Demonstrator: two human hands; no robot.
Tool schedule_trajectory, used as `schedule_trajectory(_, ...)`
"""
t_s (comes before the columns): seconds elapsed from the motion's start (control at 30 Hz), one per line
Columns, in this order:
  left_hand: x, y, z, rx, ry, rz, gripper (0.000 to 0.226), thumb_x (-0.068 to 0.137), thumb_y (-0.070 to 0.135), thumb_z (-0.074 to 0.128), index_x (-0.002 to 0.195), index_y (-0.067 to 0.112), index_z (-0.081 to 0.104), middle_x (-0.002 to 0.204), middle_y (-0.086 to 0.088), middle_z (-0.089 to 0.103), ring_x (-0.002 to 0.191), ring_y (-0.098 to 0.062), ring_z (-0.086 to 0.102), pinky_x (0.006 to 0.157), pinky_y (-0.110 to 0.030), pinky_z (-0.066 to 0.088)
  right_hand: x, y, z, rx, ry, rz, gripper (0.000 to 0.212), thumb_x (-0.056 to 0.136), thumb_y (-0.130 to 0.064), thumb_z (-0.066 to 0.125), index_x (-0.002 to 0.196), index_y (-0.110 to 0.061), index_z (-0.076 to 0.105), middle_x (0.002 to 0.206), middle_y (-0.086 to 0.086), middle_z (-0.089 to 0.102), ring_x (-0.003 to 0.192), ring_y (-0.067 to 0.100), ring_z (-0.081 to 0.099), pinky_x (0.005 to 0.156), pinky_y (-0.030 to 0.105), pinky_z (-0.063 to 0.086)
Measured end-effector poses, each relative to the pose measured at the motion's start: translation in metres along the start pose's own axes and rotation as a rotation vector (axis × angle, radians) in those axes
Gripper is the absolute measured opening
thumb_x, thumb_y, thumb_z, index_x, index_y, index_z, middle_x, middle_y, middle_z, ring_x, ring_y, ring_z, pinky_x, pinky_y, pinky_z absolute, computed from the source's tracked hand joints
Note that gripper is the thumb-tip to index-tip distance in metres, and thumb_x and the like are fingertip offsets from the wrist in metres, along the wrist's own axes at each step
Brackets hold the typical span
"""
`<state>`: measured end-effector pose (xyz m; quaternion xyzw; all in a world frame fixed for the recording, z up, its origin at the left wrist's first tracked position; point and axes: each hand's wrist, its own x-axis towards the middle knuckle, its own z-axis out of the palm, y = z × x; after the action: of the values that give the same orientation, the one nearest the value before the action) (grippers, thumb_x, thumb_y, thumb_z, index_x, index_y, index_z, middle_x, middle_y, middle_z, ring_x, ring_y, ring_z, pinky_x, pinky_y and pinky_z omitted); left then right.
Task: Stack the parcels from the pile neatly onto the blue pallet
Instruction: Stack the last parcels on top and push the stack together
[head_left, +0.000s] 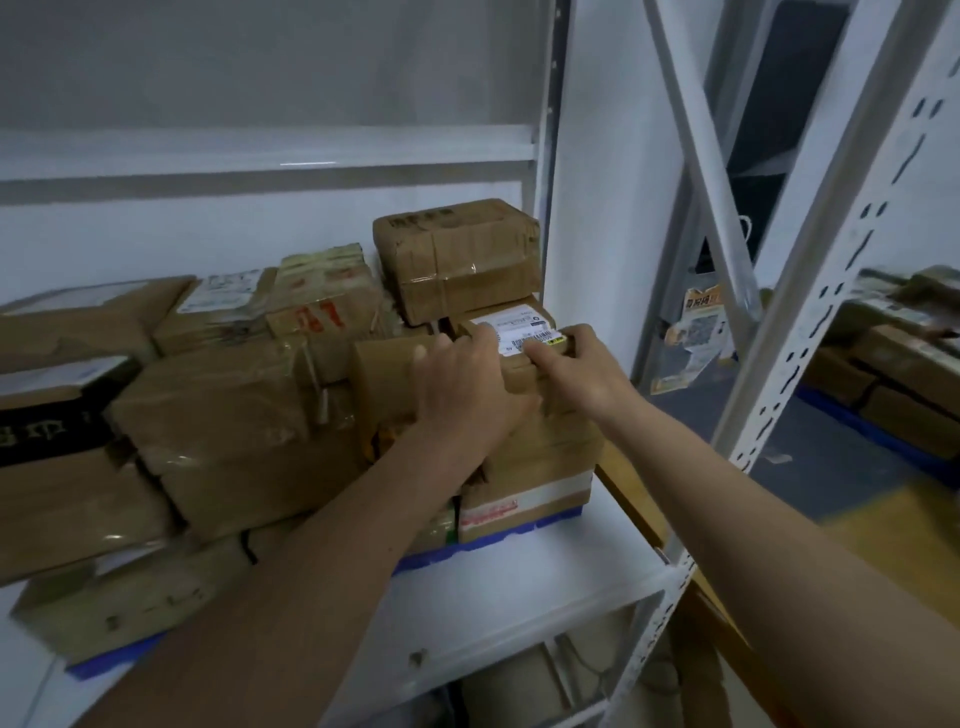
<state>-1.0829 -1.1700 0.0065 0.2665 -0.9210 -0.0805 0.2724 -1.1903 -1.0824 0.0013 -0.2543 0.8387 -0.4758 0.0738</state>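
Right of centre, left hand and right hand grip a labelled parcel, hiding its front, fingertips out of sight.

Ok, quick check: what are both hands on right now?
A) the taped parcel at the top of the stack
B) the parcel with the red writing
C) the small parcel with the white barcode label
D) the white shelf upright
C: the left hand and right hand both grip the small parcel with the white barcode label, fingers curled over its near edge.
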Motion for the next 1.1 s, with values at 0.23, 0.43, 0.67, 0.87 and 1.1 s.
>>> schedule_trajectory(0.23,0.011,-0.007,0.000,0.096,0.040,-0.014,0.054,0.071,0.058,0.064,0.113,0.027,0.052,0.112,0.002,0.062,0.101,-0.023,0.050,0.081,-0.036,0.031,0.014,-0.001,0.002,0.052,-0.071,-0.021,0.063,0.084,-0.053,0.057,0.131,-0.014,0.040,0.128,0.007,0.051,0.112,0.024,0.054,0.095,0.040,0.046)
schedule_trajectory(0.43,0.010,-0.011,0.006,0.093,0.024,-0.042,0.062,0.070,0.055,0.071,0.121,0.028,0.048,0.120,0.002,0.058,0.108,-0.023,0.049,0.088,-0.038,0.034,0.015,0.003,0.007,0.090,-0.088,-0.066,0.063,0.087,-0.051,0.055,0.133,-0.011,0.038,0.130,0.008,0.050,0.115,0.024,0.052,0.097,0.043,0.046)
schedule_trajectory(0.67,0.002,-0.004,0.005,0.135,0.042,0.010,0.087,0.066,0.062,0.072,0.135,0.021,0.040,0.134,-0.005,0.044,0.122,-0.025,0.039,0.099,-0.038,0.034,0.018,0.015,0.002,0.172,-0.045,-0.114,0.050,0.094,-0.050,0.041,0.128,-0.013,0.046,0.123,0.004,0.055,0.104,0.017,0.053,0.083,0.032,0.044)
schedule_trajectory(0.87,0.013,0.022,0.007,0.307,-0.084,0.184,0.118,0.064,0.072,0.068,0.150,0.012,0.015,0.159,-0.012,0.013,0.147,-0.029,0.006,0.117,-0.041,0.000,0.036,0.052,-0.011,0.157,0.110,-0.011,0.052,0.097,-0.048,0.032,0.131,-0.012,0.047,0.125,0.005,0.055,0.099,0.013,0.047,0.081,0.030,0.035)
schedule_trajectory(1.1,0.049,0.047,0.016,0.430,-0.330,0.217,0.124,0.054,0.076,0.071,0.146,0.009,0.022,0.152,-0.010,0.028,0.141,-0.028,0.022,0.115,-0.042,0.017,0.044,0.079,-0.009,0.349,-0.147,0.301,0.056,0.095,-0.060,0.025,0.077,-0.021,0.061,0.073,-0.002,0.063,0.069,0.010,0.059,0.057,0.023,0.041)
